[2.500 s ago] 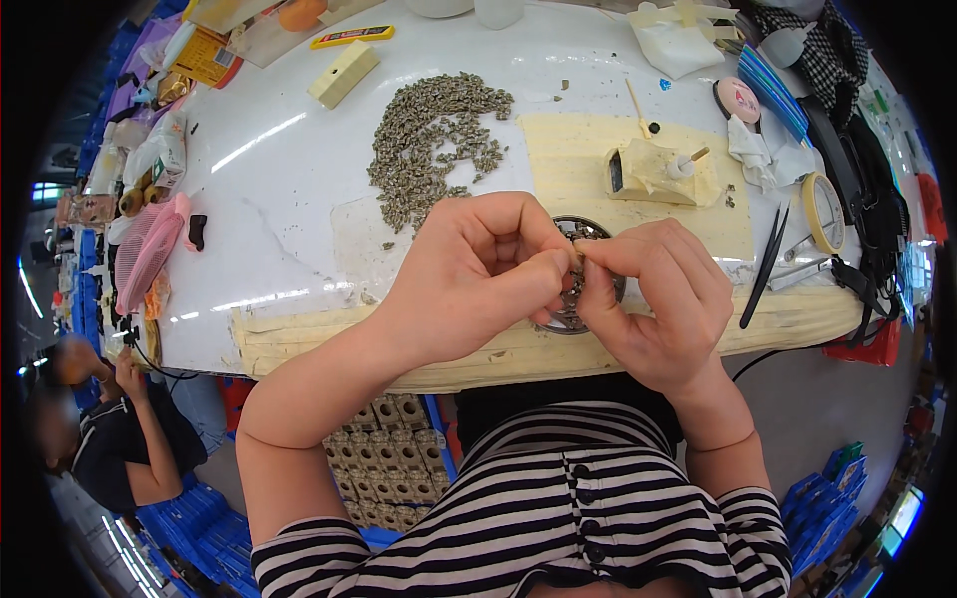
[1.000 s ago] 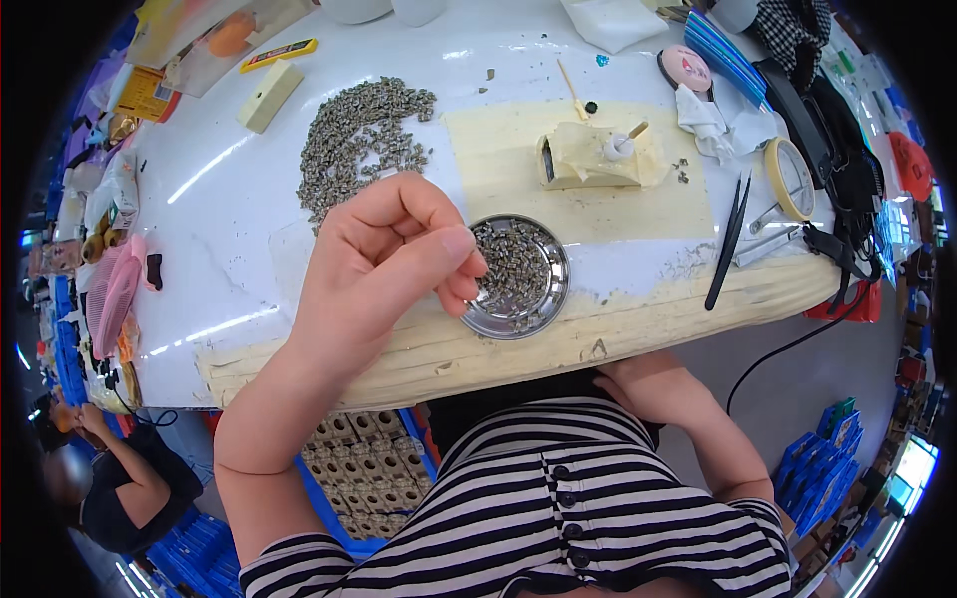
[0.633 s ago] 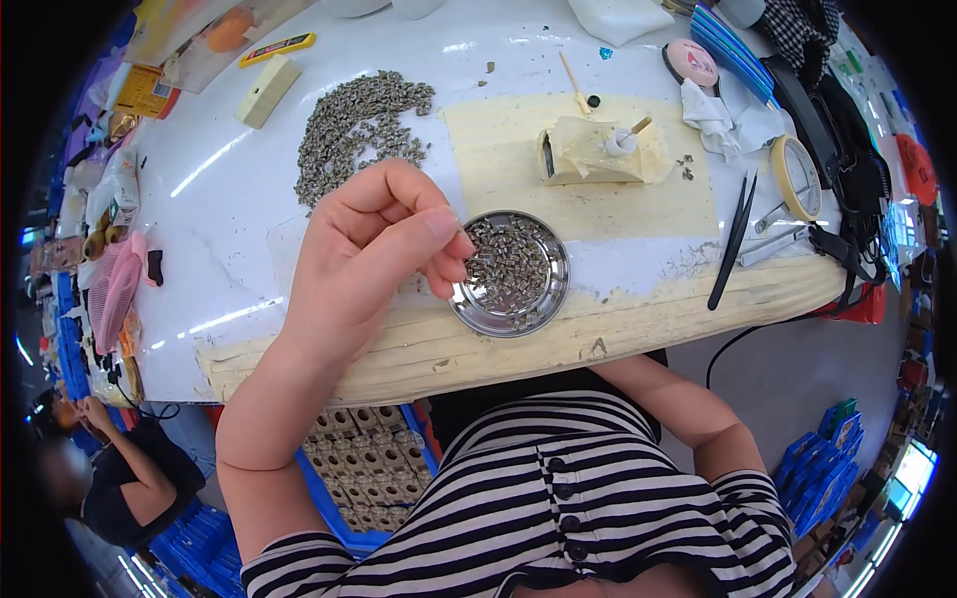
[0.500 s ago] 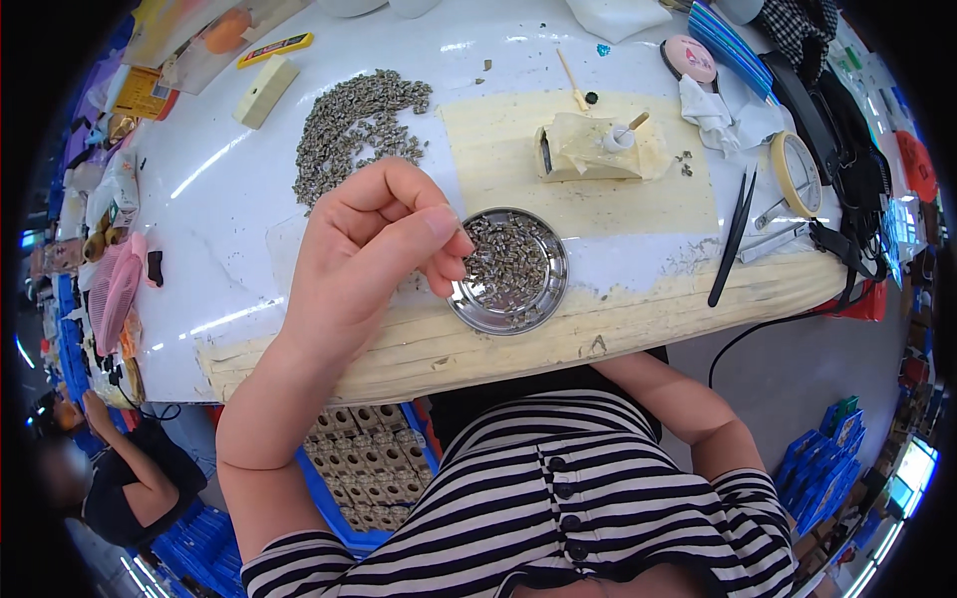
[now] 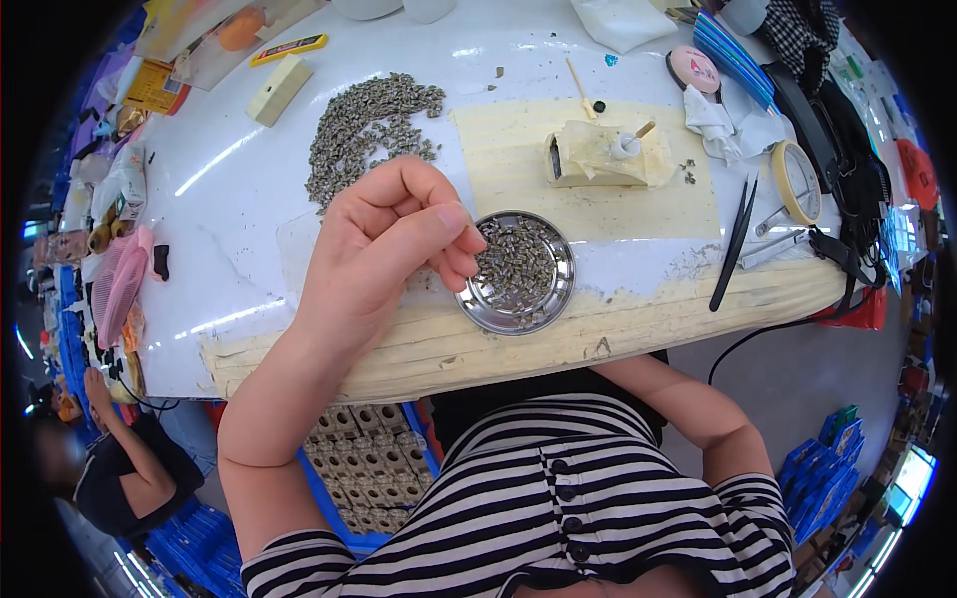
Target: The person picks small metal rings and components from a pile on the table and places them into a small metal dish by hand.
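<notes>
My left hand (image 5: 384, 249) hovers over the white table with its fingers curled and the thumb pressed against the fingertips; I see nothing between them. The fingertips are at the left edge of a round metal dish (image 5: 518, 325) that holds several small grey parts (image 5: 520, 261). A larger pile of the same parts (image 5: 369, 125) lies behind the hand. My right forearm (image 5: 698, 409) runs down under the table edge, and that hand is hidden.
A tape-wrapped block (image 5: 598, 154) sits on a cream mat behind the dish. Black tweezers (image 5: 733, 244) and a tape roll (image 5: 797, 179) lie at the right. A blue crate of parts (image 5: 359, 458) stands below the table. Another person (image 5: 120, 468) sits at the lower left.
Earlier both hands met over the dish. My right hand has since dropped below the table edge. The left hand has stayed by the dish with hardly any movement in the last second.
</notes>
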